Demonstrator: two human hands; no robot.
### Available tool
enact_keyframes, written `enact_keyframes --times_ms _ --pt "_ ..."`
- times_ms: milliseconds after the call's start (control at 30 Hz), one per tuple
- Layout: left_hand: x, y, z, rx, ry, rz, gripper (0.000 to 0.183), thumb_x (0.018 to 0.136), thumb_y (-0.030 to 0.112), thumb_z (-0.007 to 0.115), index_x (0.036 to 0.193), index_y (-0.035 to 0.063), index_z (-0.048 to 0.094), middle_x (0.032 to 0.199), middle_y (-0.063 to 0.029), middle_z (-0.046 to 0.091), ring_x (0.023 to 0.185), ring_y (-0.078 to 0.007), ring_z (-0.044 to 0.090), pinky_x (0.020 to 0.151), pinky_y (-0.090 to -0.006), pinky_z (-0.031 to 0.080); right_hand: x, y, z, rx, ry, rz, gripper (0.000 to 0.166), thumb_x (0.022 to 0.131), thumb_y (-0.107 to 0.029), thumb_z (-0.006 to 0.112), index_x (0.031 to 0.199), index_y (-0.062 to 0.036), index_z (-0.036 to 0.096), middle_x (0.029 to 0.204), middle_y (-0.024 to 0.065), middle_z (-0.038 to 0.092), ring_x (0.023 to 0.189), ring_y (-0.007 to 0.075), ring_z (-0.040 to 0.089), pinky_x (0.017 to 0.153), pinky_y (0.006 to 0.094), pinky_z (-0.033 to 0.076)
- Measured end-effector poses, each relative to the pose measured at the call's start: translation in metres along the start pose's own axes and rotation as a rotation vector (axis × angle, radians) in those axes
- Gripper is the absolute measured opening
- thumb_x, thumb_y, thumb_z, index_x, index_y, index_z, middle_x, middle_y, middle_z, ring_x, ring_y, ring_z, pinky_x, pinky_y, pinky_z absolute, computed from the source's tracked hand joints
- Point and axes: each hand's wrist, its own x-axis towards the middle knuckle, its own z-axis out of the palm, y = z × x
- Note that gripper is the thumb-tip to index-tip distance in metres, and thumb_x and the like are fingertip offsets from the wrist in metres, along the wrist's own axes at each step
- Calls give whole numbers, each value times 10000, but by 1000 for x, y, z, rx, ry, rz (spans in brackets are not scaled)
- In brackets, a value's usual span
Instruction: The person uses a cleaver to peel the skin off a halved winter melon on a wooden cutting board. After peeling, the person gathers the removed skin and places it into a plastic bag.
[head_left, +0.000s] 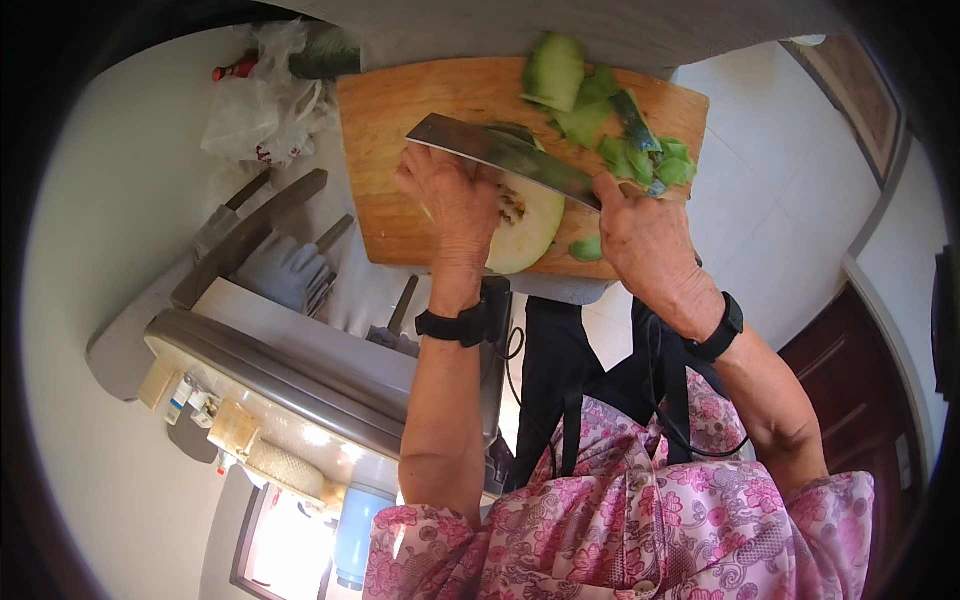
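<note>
My right hand (649, 234) grips the handle end of a broad-bladed cleaver (510, 159). The blade slants across a piece of winter melon (528, 232), its far end close above the fingers of my left hand (456, 196). With its fingers on the melon's left side, my left hand holds the piece against the wooden cutting board (397, 217). Pale flesh and a seedy hollow show on the melon's cut face. The blade hides part of the melon, so I cannot tell whether its edge touches it.
Another melon chunk (555, 71) and green peels (649, 161) lie at the board's far right. A peel scrap (586, 249) is near my right hand. Left of the board are a plastic bag (259, 120) and a dark green melon (325, 61). Chairs (281, 266) flank a table (300, 390).
</note>
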Motion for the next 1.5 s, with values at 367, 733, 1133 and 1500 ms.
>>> enact_keyframes --times_ms 367,733,1133,1500 --pt "3 12 -3 18 23 -39 528 629 160 821 1059 0 560 1040 -134 505 1029 -333 446 904 -433 293 49 -15 -4 62 15 -43 124 792 -60 553 892 12 561 661 183 649 602 348 669 520 423 514" --pt "3 10 -5 -11 -14 -108 514 642 201 833 1039 -8 581 1070 -129 522 1069 -320 449 945 -436 281 31 -1 -3 113 -86 1 326 786 -38 546 1108 5 564 666 197 639 624 375 649 542 464 499" --pt "2 13 -3 -20 18 -86 578 641 205 832 1128 1 597 1068 -105 536 1081 -302 458 959 -430 277 43 8 8 86 -49 -20 193 782 -41 569 971 -2 564 622 185 616 624 372 643 547 469 489" --pt "2 11 -4 -34 6 -122 570 643 217 842 1123 24 605 1084 -101 558 1087 -295 465 967 -424 279 38 8 -4 185 -106 0 130 782 -74 568 861 19 614 707 213 649 696 387 662 610 466 522"
